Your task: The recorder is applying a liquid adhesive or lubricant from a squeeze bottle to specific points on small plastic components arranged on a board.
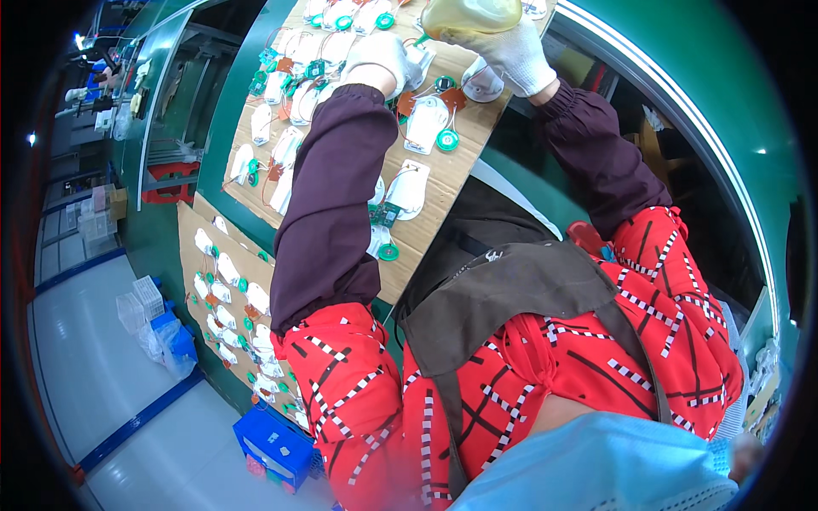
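My right hand (514, 58), in a white glove, is wrapped round a yellowish see-through bottle (471, 15) at the top of the head view. The bottle lies tilted above the cardboard sheet (434, 223). My left hand (375, 60), also gloved, is closed at the edge of a small white plastic shell (419, 61); its fingertips are mostly hidden. Just below both hands lies another white shell (427, 119) with orange pieces and a round green part (447, 140) wired to it. Several similar shells with green circuit boards (391, 213) and thin wires cover the sheet.
A second cardboard sheet (189, 247) with rows of similar parts lies lower left. Beyond it, on the floor, stand a blue box (274, 447) and white baskets (146, 296). A red stool (170, 182) sits by the green bench. A bright metal edge (673, 89) curves along the right.
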Tool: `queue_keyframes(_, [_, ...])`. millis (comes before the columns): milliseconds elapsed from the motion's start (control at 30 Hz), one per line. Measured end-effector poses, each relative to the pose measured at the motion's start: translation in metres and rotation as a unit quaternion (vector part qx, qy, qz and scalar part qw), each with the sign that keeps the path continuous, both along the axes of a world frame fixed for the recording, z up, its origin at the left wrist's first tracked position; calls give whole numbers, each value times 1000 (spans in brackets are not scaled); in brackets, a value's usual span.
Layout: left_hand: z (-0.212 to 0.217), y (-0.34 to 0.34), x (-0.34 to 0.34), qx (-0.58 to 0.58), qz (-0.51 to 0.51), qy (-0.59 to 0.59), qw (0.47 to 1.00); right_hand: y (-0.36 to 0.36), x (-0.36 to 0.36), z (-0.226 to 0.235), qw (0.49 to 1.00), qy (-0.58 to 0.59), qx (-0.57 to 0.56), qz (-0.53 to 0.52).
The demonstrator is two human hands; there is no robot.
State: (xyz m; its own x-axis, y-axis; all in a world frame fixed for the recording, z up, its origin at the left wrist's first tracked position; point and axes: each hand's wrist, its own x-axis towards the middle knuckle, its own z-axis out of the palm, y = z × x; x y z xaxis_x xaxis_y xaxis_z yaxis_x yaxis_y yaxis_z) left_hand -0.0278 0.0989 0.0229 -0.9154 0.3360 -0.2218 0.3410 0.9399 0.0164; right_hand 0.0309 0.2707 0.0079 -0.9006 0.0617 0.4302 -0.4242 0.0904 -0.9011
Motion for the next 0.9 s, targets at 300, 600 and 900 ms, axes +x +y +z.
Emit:
queue_keyframes(300, [-6, 4, -3, -33, 6, 15, 999, 2, 9, 1, 999, 16, -36, -8])
queue_keyframes(600, [-11, 3, -7, -17, -6, -4, 1000, 6, 17, 12, 992, -45, -114, 32])
queue_keyframes(900, [-7, 5, -6, -13, -6, 2, 1000, 32, 10, -23, 994, -3, 97, -58])
